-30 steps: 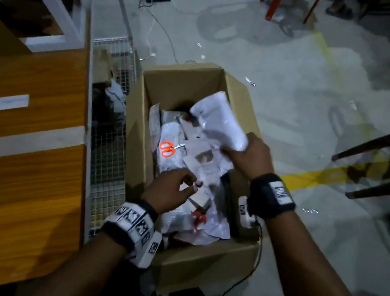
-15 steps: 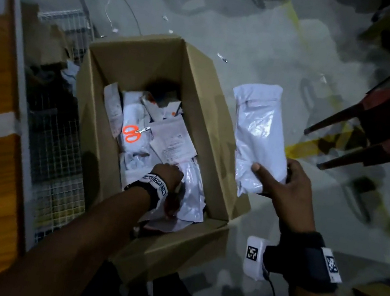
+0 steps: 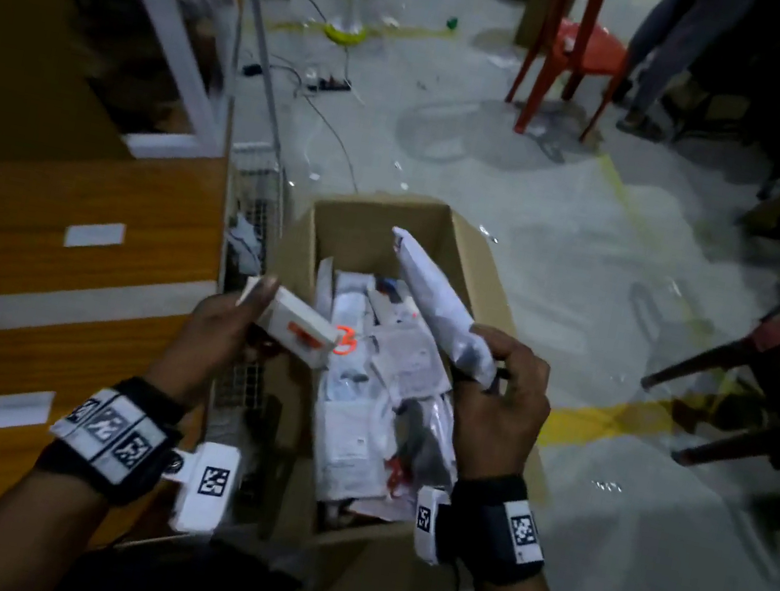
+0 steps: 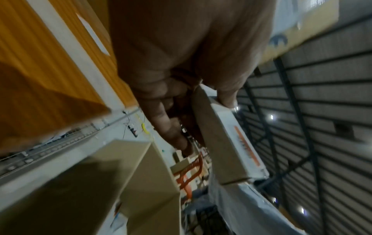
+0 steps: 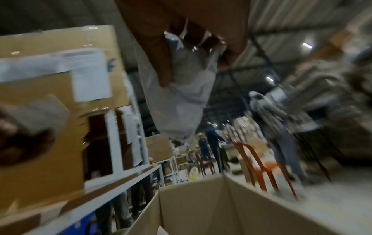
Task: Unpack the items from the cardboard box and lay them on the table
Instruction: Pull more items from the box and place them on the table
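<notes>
We have both hands loaded, so we judge the task as only partly done. In the head view our left hand (image 3: 219, 333), in the middle left of the frame, is closed around a small white carton with an orange mark (image 3: 300, 326), thumb on one side and fingers under it; our right hand (image 3: 501, 393), right of centre, is wrapped around the lower end of a white plastic parcel (image 3: 433, 303) that points up and away from us. Both items are lifted out and hang above the open cardboard box (image 3: 494, 282), which stands on the grey floor in the centre of the frame. Inside the box we see many more white packets and an orange thing that looks like scissors handles (image 3: 344, 339), so most of the unpacking is left. The wooden table (image 3: 81, 199) fills the left side of the frame; on it we see only pale labels, no unpacked items in the visible part. We think the next step is to carry both items to the left and lay them there. The left wrist view shows what the head view hides: the thumb tip pressing on the carton edge (image 4: 231, 127) and the fingers behind it. The right wrist view shows the parcel (image 5: 177, 101) crumpled in our fist, and also other persons and a red chair (image 5: 259, 163) in the far lower right.
</notes>
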Available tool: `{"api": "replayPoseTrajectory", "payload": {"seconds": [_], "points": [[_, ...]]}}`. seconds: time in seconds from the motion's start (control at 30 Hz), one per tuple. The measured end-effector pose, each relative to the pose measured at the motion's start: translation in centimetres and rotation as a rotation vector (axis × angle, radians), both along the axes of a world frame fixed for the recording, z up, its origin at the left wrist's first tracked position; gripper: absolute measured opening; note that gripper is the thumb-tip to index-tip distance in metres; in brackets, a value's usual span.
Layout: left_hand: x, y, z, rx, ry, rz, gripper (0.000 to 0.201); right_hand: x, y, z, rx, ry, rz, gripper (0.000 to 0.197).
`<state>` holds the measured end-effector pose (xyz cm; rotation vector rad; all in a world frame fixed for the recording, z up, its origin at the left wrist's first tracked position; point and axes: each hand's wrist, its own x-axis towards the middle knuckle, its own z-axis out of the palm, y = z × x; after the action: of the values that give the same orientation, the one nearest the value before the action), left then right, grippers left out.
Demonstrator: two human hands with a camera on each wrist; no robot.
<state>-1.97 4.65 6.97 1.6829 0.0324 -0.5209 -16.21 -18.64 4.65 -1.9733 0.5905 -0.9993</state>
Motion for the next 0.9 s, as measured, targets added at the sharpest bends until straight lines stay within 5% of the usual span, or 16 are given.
{"api": "replayPoseTrajectory", "payload": {"seconds": [0.13, 0.33, 0.37, 0.5, 0.63, 0.9], "points": [[0.9, 10.2, 3.7, -0.046, -0.021, 0.115, 0.052, 1.6, 7.6, 2.5, -0.401, -0.129, 0.173, 0.037], [-0.1, 23.4, 4.3, -0.151, 0.035, 0.211, 0.039, 4.1, 18.5, 4.1, -0.392, -0.006, 0.287, 0.005], [0.1, 32.2, 4.9, -0.175, 0.014, 0.234, 0.039, 6.4, 26.9, 4.6, -0.4, 0.001, 0.363, 0.005], [0.4, 37.7, 3.6, -0.218, 0.079, 0.311, 0.034, 6.5, 32.7, 4.9, -0.636, -0.158, 0.33, 0.027], [-0.5, 45.5, 3.6, -0.263, 0.126, 0.38, 0.027, 6.6, 41.3, 4.9, -0.631, -0.154, 0.356, 0.027], [-0.3, 50.2, 2.8, -0.252, 0.143, 0.433, 0.026, 8.1, 47.1, 4.4, -0.686, 0.129, 0.45, 0.031]]}}
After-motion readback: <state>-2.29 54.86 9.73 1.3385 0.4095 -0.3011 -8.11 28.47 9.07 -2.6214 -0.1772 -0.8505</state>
